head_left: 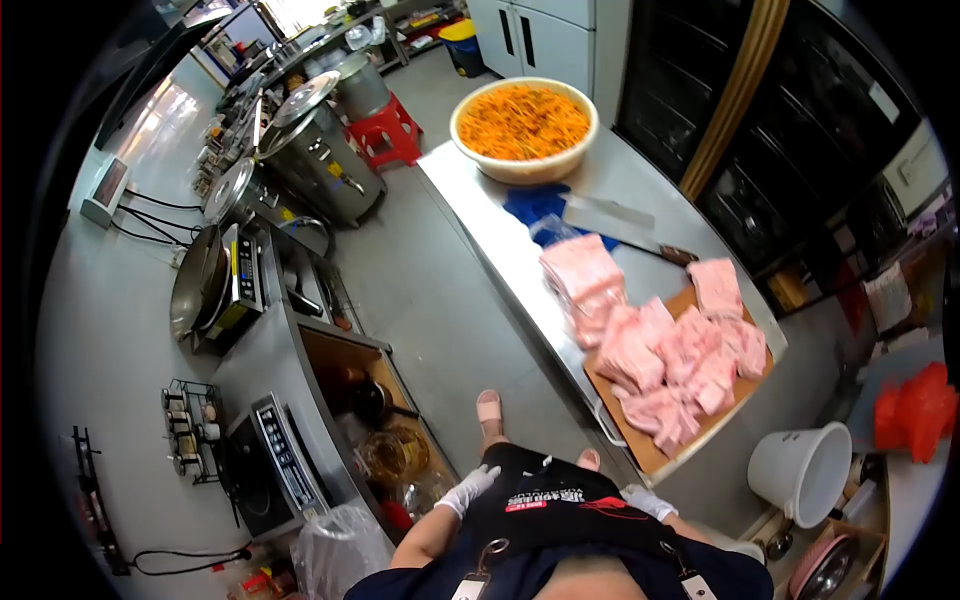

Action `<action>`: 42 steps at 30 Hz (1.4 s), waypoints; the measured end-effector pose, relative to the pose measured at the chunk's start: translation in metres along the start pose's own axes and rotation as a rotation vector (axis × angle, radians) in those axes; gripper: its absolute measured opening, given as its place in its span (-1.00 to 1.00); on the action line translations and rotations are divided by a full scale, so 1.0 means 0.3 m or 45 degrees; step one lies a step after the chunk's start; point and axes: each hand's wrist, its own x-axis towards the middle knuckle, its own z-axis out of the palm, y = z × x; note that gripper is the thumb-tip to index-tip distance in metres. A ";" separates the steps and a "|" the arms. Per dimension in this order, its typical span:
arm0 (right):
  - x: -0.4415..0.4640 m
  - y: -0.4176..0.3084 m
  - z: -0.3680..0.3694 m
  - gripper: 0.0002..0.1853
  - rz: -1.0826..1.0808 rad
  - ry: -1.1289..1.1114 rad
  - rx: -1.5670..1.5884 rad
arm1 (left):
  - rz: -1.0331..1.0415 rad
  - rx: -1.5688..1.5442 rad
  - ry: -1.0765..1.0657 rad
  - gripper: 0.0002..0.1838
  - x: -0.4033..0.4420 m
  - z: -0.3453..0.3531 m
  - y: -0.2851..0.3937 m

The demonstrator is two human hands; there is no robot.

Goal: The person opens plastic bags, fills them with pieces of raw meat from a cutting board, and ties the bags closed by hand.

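My left hand, in a white glove, rests against the side of the black apron; its fingers lie stretched out and it holds nothing. On the apron's other side is my right hand, gloved too, fingers partly covered, with nothing seen in it. Ahead of it, pale pink slabs of raw meat are piled on a wooden cutting board. More slabs are stacked beside the board on the steel table. A cleaver with a brown handle lies by a blue cloth.
A large bowl of shredded orange vegetables stands at the table's far end. To the left runs a counter with a wok and an induction cooker. Steel pots and a red stool stand farther off. A white bucket is at right.
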 end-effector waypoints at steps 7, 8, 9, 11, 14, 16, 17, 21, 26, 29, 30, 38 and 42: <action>0.248 -0.577 -0.023 -0.50 0.128 0.200 -0.001 | -0.037 0.131 -0.188 -0.30 0.103 -0.623 -0.046; 0.259 -0.694 -0.048 -0.56 0.008 0.321 0.001 | 0.002 0.250 -0.148 -0.31 0.099 -0.700 -0.052; 0.311 -0.763 -0.069 -0.62 0.078 0.311 -0.019 | 0.048 0.368 -0.109 -0.31 0.107 -0.767 -0.047; 0.412 -0.912 -0.137 -0.67 0.032 0.333 -0.162 | 0.000 0.266 -0.086 -0.30 0.059 -0.908 0.037; 0.429 -1.256 -0.310 -0.70 0.009 0.308 -0.279 | 0.079 0.040 -0.162 -0.30 0.103 -1.009 0.050; 0.509 -1.396 -0.385 -0.67 -0.018 0.318 -0.295 | 0.058 -0.462 -0.409 -0.50 0.214 -1.002 -0.059; 0.524 -1.501 -0.439 -0.63 -0.027 0.293 -0.223 | -0.005 -0.981 -0.579 -0.56 0.245 -1.029 -0.087; 0.695 -1.880 -0.605 -0.62 -0.351 0.286 -0.095 | 0.053 -0.647 -0.432 -0.62 0.386 -1.312 -0.033; 0.901 -2.451 -0.849 -0.64 -0.695 0.145 -0.252 | 0.040 -0.495 -0.228 -0.60 0.585 -1.605 -0.018; 1.043 -2.702 -0.969 -0.64 -0.886 0.197 -0.252 | -0.048 0.028 0.127 -0.42 0.438 -1.916 0.282; 1.066 -2.785 -1.016 -0.64 -0.889 0.214 -0.255 | -0.042 -0.117 0.157 -0.36 0.421 -2.007 0.318; 1.388 -3.125 -1.325 -0.63 -0.838 0.368 -0.123 | -0.001 -0.709 0.843 -0.74 0.859 -2.541 0.244; 1.551 -3.222 -1.459 -0.65 -0.726 0.510 -0.037 | -0.004 -0.416 0.783 -0.66 0.799 -2.975 0.550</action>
